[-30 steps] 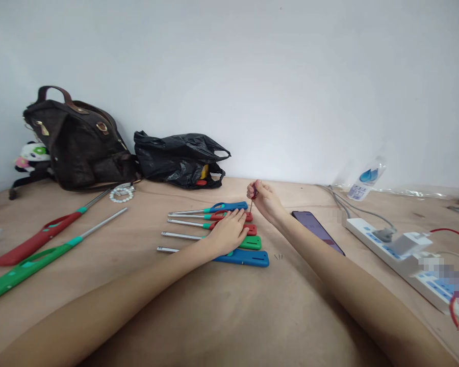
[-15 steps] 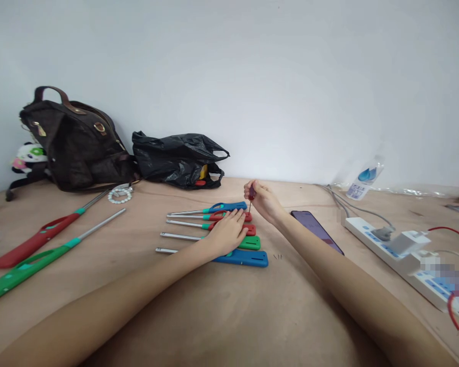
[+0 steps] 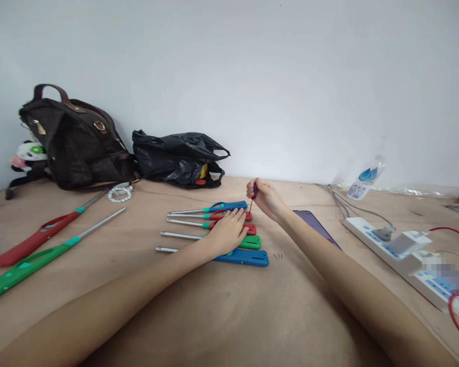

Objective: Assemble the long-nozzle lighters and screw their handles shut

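Note:
Several long-nosed gas lighters lie in a row on the tabletop, metal tubes pointing left. My left hand rests flat across their handles, fingers extended, partly hiding them. In my right hand is a small screwdriver with a dark red handle, held upright. Its tip meets the handle end of the farther red lighter. Behind that lies a blue lighter. Nearer me come another red lighter, a green lighter and a bigger-looking blue lighter. A few tiny screws lie to their right.
At left lie another red lighter and green lighter, near a bead bracelet. A dark bag and black plastic bag stand behind. To the right are a phone, power strip and plastic bottle.
My right hand has shifted slightly to the right, and the screwdriver leans a little more, its tip still at the red lighter. My left hand stays in place.

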Available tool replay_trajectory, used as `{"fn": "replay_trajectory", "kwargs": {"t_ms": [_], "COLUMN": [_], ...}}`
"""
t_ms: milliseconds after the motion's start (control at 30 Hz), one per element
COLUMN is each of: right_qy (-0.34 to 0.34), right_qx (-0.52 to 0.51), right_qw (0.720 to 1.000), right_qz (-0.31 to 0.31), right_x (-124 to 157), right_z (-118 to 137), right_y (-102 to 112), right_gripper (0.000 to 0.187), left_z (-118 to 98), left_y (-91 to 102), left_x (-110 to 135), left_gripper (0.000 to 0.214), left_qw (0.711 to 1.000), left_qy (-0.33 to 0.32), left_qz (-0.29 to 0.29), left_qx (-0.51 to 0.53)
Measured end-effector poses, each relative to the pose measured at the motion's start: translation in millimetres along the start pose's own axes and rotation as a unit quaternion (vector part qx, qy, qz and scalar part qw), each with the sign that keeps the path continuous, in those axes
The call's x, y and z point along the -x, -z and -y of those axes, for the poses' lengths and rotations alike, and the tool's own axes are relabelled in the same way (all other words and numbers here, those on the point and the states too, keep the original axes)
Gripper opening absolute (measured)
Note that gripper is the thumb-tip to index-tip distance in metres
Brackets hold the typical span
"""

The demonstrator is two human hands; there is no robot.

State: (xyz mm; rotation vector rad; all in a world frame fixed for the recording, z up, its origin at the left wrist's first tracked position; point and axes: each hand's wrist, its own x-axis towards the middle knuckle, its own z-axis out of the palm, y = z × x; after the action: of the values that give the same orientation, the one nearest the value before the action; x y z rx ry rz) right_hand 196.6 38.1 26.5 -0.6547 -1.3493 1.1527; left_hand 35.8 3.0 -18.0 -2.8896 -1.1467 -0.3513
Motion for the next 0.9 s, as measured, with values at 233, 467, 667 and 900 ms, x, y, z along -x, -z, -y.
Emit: {"fn": "replay_trajectory", "kwargs": {"t_ms": [233,467,667,900], "right_qy": [-0.003,0.002,0.006,0.019], "right_qx": [-0.056,-0.041,-0.073,-0.099], "right_qw": [0.998,0.999,0.997,0.994], "right_qz": [0.038,0.014,0.034,0.032], "right_x": [1.8,0.1,1.1,-1.6], "right_z": [3.7,3.7,4.4,-0.5], "right_y": [1.1,4.1,5.1,5.7], "right_gripper": [0.031,0.035,0.032,0.035], "left_z": [-2.9,-3.6,-2.8,0.0], "left_y": [3.1,3.7,3.4,0.3], "left_x": [-1.2,-1.1,-1.8,-1.3], "left_gripper": [0.052,0.052,0.053,0.050], "left_qw": [1.000,1.000,0.999,1.000], "left_qy": [0.009,0.012,0.013,0.001], "left_qz": [0.016,0.017,0.029,0.002], "left_qx": [0.001,0.003,-0.007,-0.012]}}
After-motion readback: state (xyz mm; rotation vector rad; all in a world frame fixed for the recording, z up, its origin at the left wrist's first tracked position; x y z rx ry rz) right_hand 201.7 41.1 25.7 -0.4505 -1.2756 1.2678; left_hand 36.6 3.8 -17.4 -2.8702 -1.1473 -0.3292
